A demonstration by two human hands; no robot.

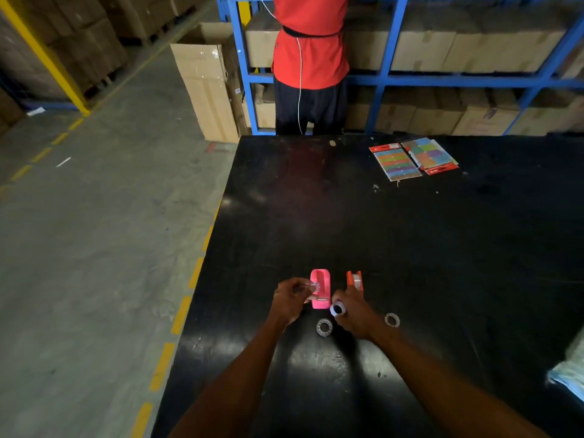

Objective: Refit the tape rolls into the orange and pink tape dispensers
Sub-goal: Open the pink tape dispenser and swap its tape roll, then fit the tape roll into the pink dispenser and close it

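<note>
A pink tape dispenser [322, 287] stands on the black table [410, 248] with its slot empty. To its right the orange tape dispenser [354, 281] holds a clear roll. My left hand [292, 298] pinches a small clear spindle [314, 286] at the pink dispenser's left side. My right hand [352, 311] holds a white tape roll [337, 309] just below the pink dispenser. Two clear tape rolls lie flat on the table, one [324, 327] between my wrists and one [392, 319] right of my right hand.
Colourful sticker packs [412, 159] with a pen lie at the table's far side. A person in a red shirt [311, 58] stands behind the table at blue shelves [442, 79] of cartons. A tall carton [208, 86] stands on the floor. A pale bag [572, 374] overlaps the right edge.
</note>
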